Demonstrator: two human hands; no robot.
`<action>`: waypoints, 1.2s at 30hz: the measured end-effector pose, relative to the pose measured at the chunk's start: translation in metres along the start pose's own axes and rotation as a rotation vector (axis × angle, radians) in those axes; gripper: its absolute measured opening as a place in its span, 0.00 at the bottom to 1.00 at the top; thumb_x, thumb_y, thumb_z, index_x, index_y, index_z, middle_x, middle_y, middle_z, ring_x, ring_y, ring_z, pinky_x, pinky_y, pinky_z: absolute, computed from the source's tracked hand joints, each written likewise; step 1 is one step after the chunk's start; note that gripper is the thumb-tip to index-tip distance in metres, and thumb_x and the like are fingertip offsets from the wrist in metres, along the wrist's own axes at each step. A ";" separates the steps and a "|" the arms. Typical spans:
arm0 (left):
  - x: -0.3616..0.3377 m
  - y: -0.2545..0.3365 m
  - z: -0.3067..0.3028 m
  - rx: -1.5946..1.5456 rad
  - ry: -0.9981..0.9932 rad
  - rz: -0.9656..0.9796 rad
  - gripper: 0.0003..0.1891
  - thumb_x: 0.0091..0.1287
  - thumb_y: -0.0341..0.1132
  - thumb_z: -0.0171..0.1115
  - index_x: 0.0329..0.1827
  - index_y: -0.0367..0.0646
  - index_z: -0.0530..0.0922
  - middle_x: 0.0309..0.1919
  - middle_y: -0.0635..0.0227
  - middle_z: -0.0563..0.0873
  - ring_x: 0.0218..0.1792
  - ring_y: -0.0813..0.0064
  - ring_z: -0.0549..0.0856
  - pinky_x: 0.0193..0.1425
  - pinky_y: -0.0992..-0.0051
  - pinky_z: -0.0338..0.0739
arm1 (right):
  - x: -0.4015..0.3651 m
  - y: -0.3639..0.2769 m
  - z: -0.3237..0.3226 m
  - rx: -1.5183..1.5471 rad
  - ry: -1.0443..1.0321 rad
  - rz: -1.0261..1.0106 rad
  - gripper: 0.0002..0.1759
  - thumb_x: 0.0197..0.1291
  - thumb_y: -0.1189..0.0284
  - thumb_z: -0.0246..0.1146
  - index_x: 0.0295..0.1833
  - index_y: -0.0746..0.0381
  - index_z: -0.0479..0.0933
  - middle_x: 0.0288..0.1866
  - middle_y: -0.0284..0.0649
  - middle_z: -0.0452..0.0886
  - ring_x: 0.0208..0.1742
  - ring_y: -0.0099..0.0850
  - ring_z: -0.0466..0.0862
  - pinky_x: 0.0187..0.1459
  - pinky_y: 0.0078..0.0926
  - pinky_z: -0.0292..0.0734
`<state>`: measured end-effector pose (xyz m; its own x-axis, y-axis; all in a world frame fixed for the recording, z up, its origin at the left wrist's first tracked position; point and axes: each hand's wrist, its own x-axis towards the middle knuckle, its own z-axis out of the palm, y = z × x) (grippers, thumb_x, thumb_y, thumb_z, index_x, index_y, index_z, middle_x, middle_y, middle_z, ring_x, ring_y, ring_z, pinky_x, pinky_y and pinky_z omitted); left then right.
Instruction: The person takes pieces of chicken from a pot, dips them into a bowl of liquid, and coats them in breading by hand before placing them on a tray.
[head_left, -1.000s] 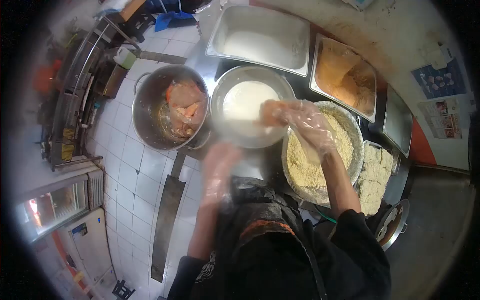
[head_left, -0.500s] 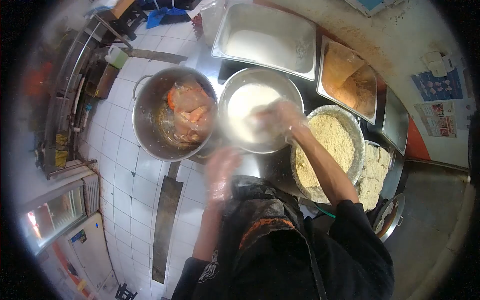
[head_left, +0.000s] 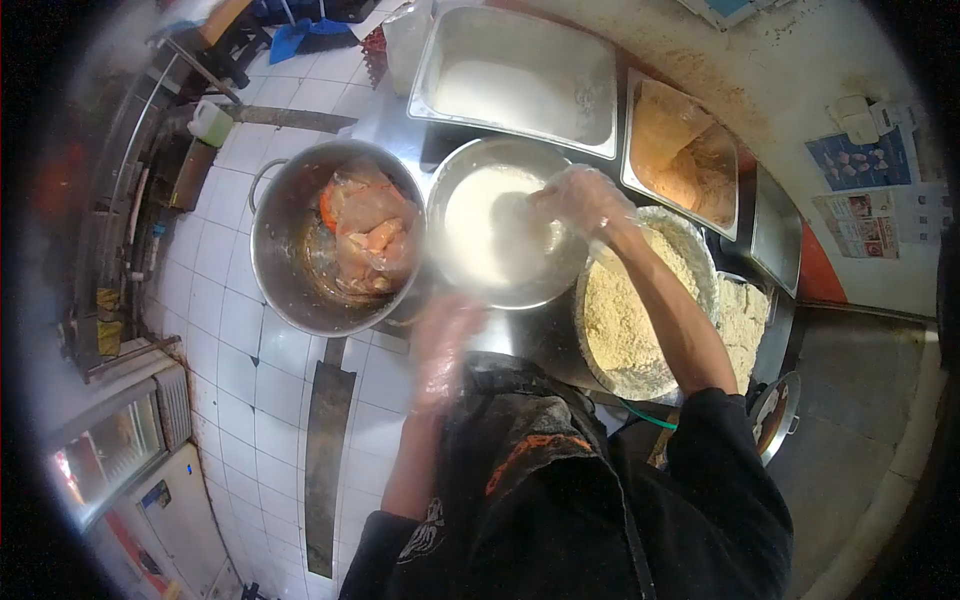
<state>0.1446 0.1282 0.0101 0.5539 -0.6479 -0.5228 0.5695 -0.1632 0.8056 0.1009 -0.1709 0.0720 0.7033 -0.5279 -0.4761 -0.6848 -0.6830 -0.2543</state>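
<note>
A round metal bowl [head_left: 575,282] holds white liquid batter [head_left: 485,225]. My right hand [head_left: 590,205], in a clear plastic glove, is over the bowl's right rim. Its fingers are bent together and point left over the batter; whatever they may hold is hidden. My left hand [head_left: 445,345], also gloved, is smeared by motion just below the bowl's lower left side, so its fingers cannot be made out. To the left, a deep metal pot [head_left: 285,245] contains raw chicken pieces [head_left: 375,235] and a clear plastic bag.
Right of the bowl, a round tub [head_left: 705,250] holds pale yellow crumbly coating [head_left: 635,320], with coated pieces [head_left: 742,325] beyond it. Behind stand a steel pan [head_left: 520,75] of white powder and a steel pan [head_left: 685,155] of orange-brown powder. Below lies a white tiled floor [head_left: 235,350].
My right hand has moved from over the batter up and right to the bowl's rim. My left hand stays blurred in nearly the same spot. The whole view has shifted slightly.
</note>
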 end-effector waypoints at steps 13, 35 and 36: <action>-0.042 0.008 0.062 0.098 0.111 0.330 0.13 0.75 0.32 0.64 0.56 0.35 0.79 0.48 0.58 0.88 0.49 0.70 0.88 0.57 0.69 0.83 | -0.101 -0.031 -0.102 0.197 0.436 -0.371 0.15 0.63 0.60 0.70 0.46 0.61 0.89 0.37 0.44 0.91 0.35 0.37 0.89 0.39 0.36 0.83; 0.050 -0.136 0.266 1.497 -1.280 1.326 0.34 0.74 0.52 0.53 0.81 0.53 0.63 0.85 0.61 0.54 0.85 0.61 0.50 0.86 0.50 0.42 | -0.073 -0.025 0.049 0.589 0.596 -0.609 0.12 0.47 0.67 0.68 0.28 0.66 0.87 0.29 0.57 0.86 0.35 0.51 0.89 0.43 0.47 0.84; 0.058 -0.132 0.266 1.496 -1.295 1.323 0.34 0.74 0.52 0.53 0.81 0.53 0.63 0.85 0.61 0.54 0.85 0.61 0.50 0.86 0.50 0.42 | -0.074 -0.025 0.047 0.607 0.581 -0.610 0.12 0.47 0.67 0.68 0.28 0.66 0.87 0.29 0.57 0.86 0.35 0.52 0.89 0.44 0.47 0.84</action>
<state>-0.0601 -0.0857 -0.0524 -0.7348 -0.6659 0.1290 -0.6072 0.7305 0.3124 0.0571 -0.0907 0.0739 0.8362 -0.4498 0.3139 -0.0493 -0.6317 -0.7737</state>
